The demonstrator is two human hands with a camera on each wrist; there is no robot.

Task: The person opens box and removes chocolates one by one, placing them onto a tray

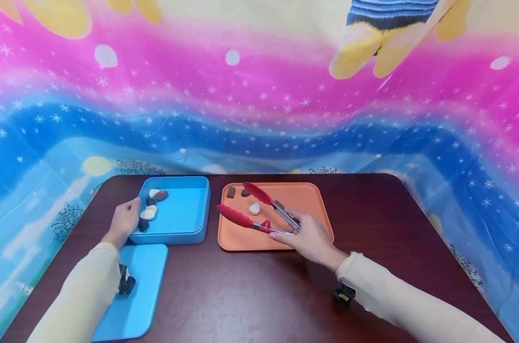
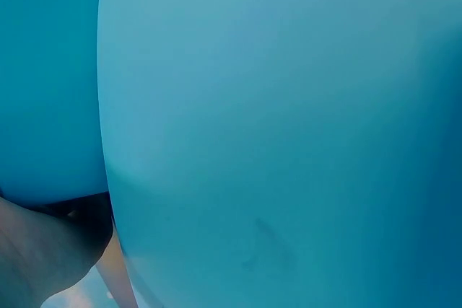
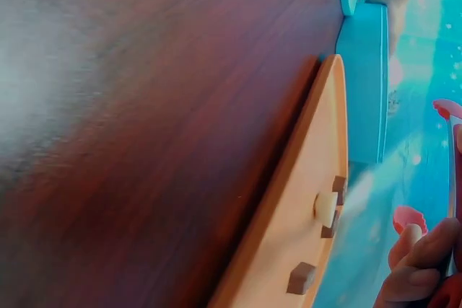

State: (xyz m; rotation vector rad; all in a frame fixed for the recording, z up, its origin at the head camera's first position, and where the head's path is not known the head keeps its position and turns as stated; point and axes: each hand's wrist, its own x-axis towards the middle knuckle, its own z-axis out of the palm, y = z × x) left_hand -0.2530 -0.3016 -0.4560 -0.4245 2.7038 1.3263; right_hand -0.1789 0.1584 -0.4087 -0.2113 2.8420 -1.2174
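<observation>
Holding spread red-tipped metal tongs [image 1: 259, 194], right hand [image 1: 313, 238] hovers over orange rectangular tray [image 1: 302, 197]; at nine o'clock, left hand [image 1: 124, 220] grips blue rectangular box [image 1: 171, 237]

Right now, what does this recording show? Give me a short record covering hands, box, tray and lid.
Left hand: holds the left edge of the blue box
Right hand: holds red tongs, spread, over the orange tray
In tongs: nothing gripped
In box: dark pieces and white pieces, along its left side
On tray: three brown pieces, one white piece
Lid: off, flat on the table, nearer the person than the box
Backdrop: patterned cloth
</observation>
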